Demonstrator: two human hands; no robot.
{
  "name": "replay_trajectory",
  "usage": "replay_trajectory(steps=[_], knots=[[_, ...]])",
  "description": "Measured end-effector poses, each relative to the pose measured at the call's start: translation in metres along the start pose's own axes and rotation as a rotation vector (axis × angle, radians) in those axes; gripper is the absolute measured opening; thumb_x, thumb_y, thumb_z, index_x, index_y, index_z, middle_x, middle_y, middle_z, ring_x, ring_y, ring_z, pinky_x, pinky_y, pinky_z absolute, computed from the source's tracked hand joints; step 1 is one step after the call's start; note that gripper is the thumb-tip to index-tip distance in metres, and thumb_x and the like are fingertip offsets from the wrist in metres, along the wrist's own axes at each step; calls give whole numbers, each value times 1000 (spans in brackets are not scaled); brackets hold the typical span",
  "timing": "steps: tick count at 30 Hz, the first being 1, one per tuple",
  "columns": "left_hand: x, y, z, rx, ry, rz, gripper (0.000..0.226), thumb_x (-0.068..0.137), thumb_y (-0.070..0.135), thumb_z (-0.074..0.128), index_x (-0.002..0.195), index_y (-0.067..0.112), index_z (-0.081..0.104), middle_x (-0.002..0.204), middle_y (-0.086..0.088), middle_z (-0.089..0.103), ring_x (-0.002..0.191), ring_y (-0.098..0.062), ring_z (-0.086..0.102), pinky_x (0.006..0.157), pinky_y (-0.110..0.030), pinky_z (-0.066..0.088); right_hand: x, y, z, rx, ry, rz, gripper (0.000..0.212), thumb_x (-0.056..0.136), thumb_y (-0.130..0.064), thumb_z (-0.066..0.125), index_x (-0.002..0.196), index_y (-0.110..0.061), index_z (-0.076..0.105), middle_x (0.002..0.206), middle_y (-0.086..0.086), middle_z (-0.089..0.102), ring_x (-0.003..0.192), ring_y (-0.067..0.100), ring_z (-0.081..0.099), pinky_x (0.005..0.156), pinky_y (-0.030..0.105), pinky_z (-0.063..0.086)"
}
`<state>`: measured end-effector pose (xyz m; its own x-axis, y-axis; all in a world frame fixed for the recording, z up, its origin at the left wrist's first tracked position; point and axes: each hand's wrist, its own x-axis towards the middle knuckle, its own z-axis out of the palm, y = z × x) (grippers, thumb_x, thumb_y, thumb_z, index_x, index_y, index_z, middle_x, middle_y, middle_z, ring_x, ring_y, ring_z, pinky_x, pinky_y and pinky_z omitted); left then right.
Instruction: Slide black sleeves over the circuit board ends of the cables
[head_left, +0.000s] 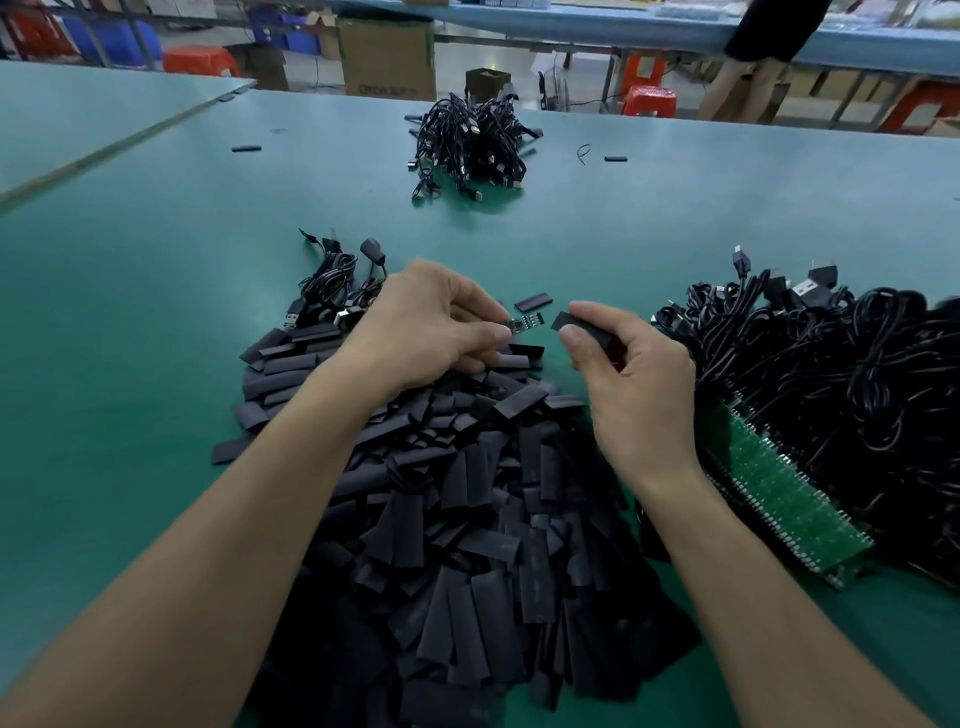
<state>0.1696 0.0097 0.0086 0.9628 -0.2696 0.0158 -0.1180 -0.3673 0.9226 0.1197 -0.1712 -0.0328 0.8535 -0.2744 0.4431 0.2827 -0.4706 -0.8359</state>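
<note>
My left hand (434, 325) pinches the small circuit board end of a cable (524, 322), with the board pointing right. My right hand (626, 358) pinches a black sleeve (582, 328) between thumb and fingers, its open end facing the board across a short gap. Under both forearms a large heap of flat black sleeves (467, 519) covers the green table (156, 312). The held cable's wire is hidden behind my left hand.
A big tangle of black cables (831, 395) with a row of green circuit boards (779, 493) lies to the right. A few cables (337, 286) lie at the left; another bundle (470, 145) lies further back. A person's legs (743, 83) stand beyond the table.
</note>
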Motion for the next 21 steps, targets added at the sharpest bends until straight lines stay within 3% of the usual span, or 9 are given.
replay_trajectory(steps=[4, 7, 15, 21], knots=[[-1, 1, 2, -10, -11, -6, 8, 87, 8, 77, 93, 5, 74, 75, -7, 77, 72, -20, 76, 65, -26, 62, -1, 3, 1, 32, 7, 3, 18, 92, -25, 71, 108, -20, 75, 72, -16, 69, 69, -1, 67, 76, 33, 58], [-3, 3, 3, -14, -24, -6, 6, 87, 8, 77, 92, 7, 74, 77, -10, 77, 72, -20, 76, 62, -23, 60, -1, 4, 2, 53, 12, -8, 14, 92, -24, 71, 105, -25, 75, 69, -14, 70, 66, 0, 67, 74, 41, 60], [-5, 6, 3, -39, -85, 1, 1, 88, 10, 75, 88, 11, 74, 75, -8, 77, 72, -21, 76, 60, -20, 57, -2, 4, 1, 55, 17, -59, 18, 91, -20, 72, 97, -37, 70, 68, -15, 70, 66, 2, 69, 73, 40, 60], [-5, 5, 0, -28, -96, 19, 3, 90, 8, 73, 90, 10, 75, 79, -10, 77, 70, -18, 74, 61, -19, 57, 0, 11, 1, 81, -30, -44, 26, 88, -21, 76, 113, -25, 74, 72, -20, 71, 73, 0, 70, 76, 27, 57]])
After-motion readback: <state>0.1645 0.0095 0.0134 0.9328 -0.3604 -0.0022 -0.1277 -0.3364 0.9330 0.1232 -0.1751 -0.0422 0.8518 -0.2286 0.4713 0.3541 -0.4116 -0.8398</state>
